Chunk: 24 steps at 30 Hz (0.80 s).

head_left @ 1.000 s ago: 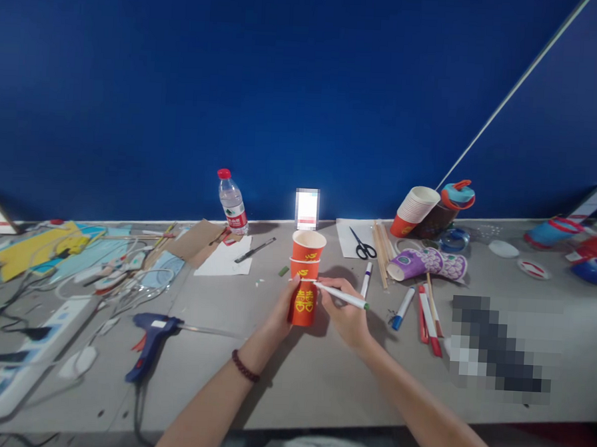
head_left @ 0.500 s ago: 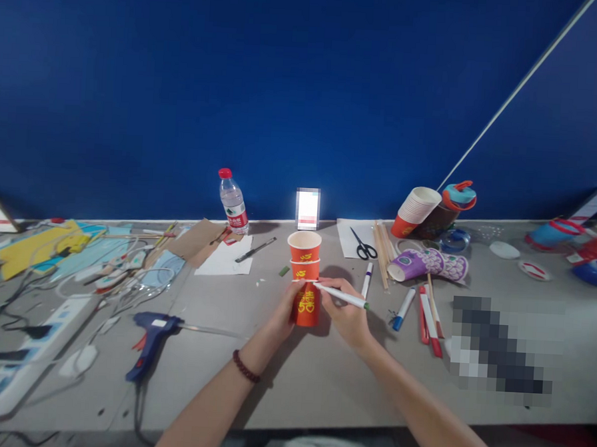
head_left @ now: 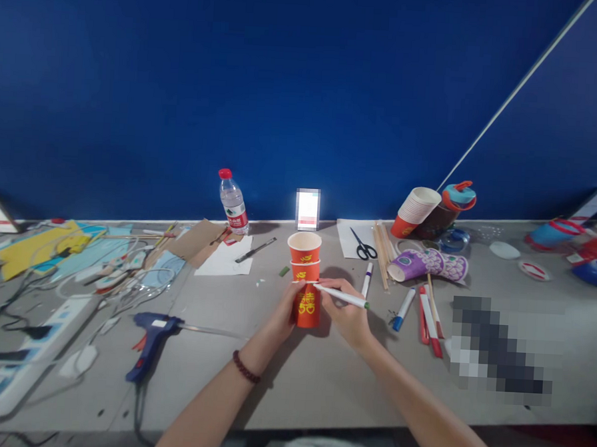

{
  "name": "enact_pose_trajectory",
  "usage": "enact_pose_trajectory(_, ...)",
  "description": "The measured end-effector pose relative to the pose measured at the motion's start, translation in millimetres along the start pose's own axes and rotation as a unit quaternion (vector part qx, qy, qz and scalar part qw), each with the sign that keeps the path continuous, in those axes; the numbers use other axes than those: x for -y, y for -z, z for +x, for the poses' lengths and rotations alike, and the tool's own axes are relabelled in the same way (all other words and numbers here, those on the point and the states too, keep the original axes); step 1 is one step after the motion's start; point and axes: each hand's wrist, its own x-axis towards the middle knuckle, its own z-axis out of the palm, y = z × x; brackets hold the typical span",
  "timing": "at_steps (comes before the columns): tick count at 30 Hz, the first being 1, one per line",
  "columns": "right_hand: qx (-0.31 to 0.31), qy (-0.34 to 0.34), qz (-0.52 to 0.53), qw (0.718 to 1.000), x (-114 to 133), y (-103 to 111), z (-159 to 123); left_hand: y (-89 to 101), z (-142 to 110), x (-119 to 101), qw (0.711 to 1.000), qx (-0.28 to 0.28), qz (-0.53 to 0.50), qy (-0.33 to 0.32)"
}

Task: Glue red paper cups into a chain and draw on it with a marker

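Note:
Red paper cups (head_left: 306, 312) with yellow characters stand in an upright stack on the grey table in front of me. My left hand (head_left: 284, 311) is closed around the stack's left side, near the rim of the lowest cup. In my right hand (head_left: 346, 315) is a white marker (head_left: 342, 295) with a green end, pinched between the fingers. Its tip points left and meets the stack near that same rim; whether it touches is too small to tell. A purple-ended marker (head_left: 367, 279) lies just beyond my right hand.
A blue glue gun (head_left: 153, 342) and a power strip (head_left: 41, 357) with cables lie at left. Behind stand a water bottle (head_left: 233, 203) and a phone (head_left: 308, 209). Scissors (head_left: 364, 245), wooden sticks (head_left: 383, 254), purple cups (head_left: 429, 265), markers (head_left: 429, 320) and stacked cups (head_left: 416, 211) lie or stand right.
Almost nothing differs. Both hands keep their hold, and the cup stack and marker sit a few pixels lower at most.

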Motion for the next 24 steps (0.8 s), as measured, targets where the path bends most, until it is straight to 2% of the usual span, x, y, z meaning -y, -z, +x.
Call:
enact_pose_trajectory(3, 0.000, 0.003, 0.000, 1.000, 1.3, 0.1, 0.6, -1.5, -1.0, -1.7, 1.000, -0.017, 0.027, 0.001)
enact_pose_trajectory(24, 0.018, 0.006, 0.011, 1.000, -1.3, -0.1, -0.3, 1.3, 1.0, -0.9, 1.000, -0.010, 0.023, 0.003)
